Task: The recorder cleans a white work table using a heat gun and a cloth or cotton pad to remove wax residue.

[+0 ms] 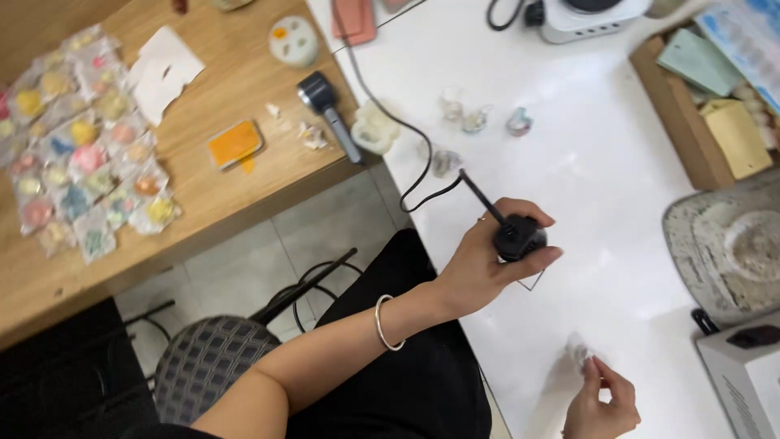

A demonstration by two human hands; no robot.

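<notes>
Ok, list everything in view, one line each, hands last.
White table: one, right.
Wooden table: one, left.
Bagged pastel trinkets: many, wooden table's left end.
Orange flat pad: one, wooden table.
Small clear pieces: several, white table.
Cardboard box: one, brown, upper right.
Grey stone slab: one, right edge.
Patterned chair seat: one, below.
Black corded tool: one, in left hand.
Small clear piece: one, in right hand.
</notes>
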